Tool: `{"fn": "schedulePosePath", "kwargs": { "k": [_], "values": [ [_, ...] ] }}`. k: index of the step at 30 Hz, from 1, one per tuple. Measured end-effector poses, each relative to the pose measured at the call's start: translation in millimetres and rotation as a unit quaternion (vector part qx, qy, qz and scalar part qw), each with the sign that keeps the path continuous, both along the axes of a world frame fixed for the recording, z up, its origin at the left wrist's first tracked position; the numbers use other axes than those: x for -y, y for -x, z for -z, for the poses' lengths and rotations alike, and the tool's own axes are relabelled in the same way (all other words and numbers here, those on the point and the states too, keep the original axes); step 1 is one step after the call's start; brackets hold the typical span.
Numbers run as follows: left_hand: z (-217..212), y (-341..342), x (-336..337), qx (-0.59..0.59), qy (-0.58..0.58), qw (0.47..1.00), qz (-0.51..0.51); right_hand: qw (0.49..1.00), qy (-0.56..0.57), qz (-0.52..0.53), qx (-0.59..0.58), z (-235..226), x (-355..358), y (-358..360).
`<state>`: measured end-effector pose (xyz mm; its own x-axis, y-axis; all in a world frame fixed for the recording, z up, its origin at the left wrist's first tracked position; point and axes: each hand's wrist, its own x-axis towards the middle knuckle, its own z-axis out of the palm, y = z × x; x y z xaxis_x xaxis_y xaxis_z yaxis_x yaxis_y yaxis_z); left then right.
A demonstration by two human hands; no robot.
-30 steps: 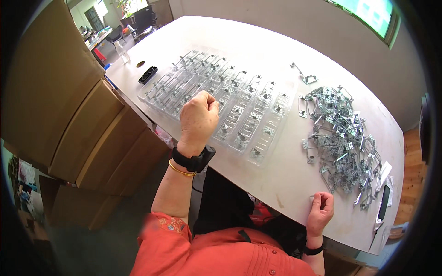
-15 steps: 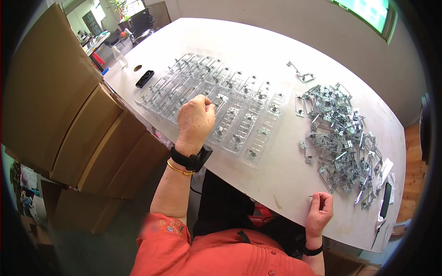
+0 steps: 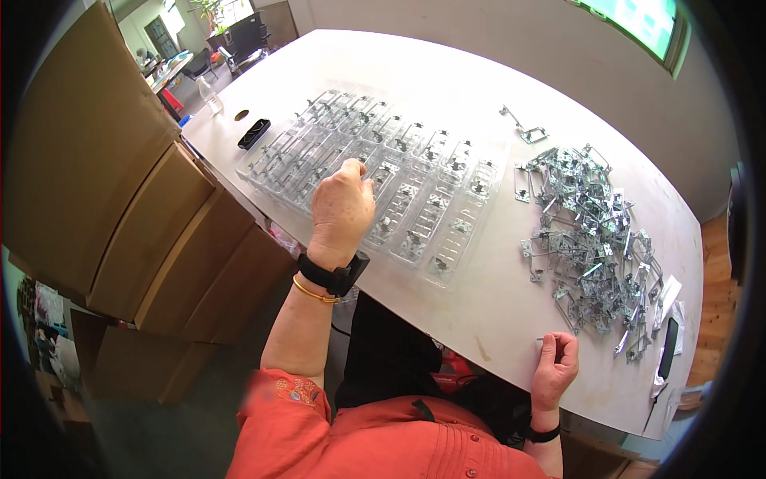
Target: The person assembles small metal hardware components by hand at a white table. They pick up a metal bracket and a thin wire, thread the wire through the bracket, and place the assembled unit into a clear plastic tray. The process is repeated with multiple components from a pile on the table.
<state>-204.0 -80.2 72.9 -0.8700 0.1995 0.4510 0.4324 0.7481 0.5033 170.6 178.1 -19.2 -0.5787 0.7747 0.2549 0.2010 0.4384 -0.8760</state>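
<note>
My left hand [image 3: 343,211] is over the clear plastic trays [image 3: 431,275], its fingers bent together and pointing down into a compartment. Whatever the fingertips hold is hidden behind the hand. Small silvery metal brackets with thin rods [image 3: 415,243] lie in many of the compartments. At the table's near edge, my right hand [image 3: 556,371] is closed, palm partly up. A thin grey sliver shows beside its thumb, too small to name. Beyond that hand, a big tangled heap of metal brackets [image 3: 594,239] covers the right part of the table.
Two brackets [image 3: 527,132] lie apart behind the heap. A black-handled tool [image 3: 669,351] rests by the right edge near white plastic wrapping [image 3: 679,327]. At the far left are a black oblong object [image 3: 254,134] and a clear bottle [image 3: 211,97]. Cardboard boxes [image 3: 152,239] stand left of the table.
My left hand has tipped slightly at the wrist over the same part of the trays, fingers still together. My right hand stays where it was. The whole view has shifted a little.
</note>
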Motion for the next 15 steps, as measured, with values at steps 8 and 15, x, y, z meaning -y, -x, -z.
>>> {"fn": "schedulePosePath", "kwargs": {
  "k": [8,15],
  "values": [
    [-9.8,-8.5,2.0,-0.078,-0.048,0.995,-0.028,1.0,-0.003,0.003,0.004,-0.8,0.2,0.4],
    [-20.7,-17.4,31.1,-0.146,-0.1,0.984,-0.028,1.0,0.003,0.008,-0.002,2.2,1.0,0.2]
  ]
}}
